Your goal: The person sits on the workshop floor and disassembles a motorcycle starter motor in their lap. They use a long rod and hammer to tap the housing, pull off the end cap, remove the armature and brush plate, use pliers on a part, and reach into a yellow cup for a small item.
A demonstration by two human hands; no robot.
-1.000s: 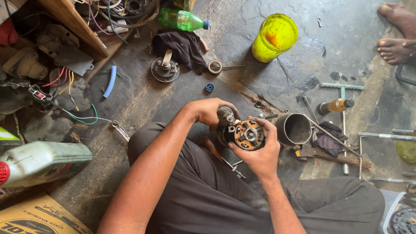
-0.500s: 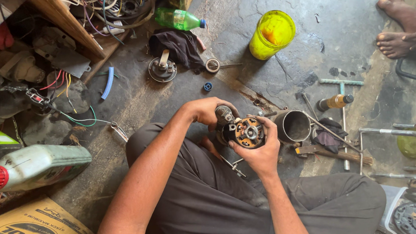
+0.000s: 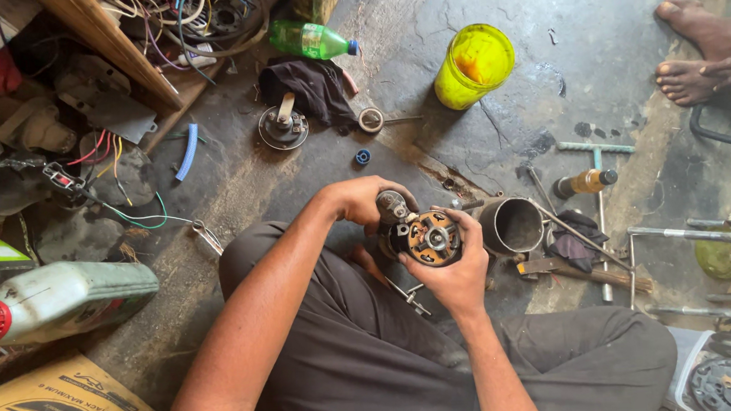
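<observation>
Since it looks like solid metal, the small motor assembly at frame centre is likely heavy, stiff and greasy; the left hand and right hand both clamp its round body, the soundest hold

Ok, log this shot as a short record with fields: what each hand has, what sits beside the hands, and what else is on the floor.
left hand: grips the motor assembly from the left
right hand: cups it from below and right
held part: round motor assembly, copper-coloured end facing up
beside hands: open metal cylinder housing on the floor
floor, far side: yellow plastic jar, green bottle lying down
top right: another person's bare feet
</observation>
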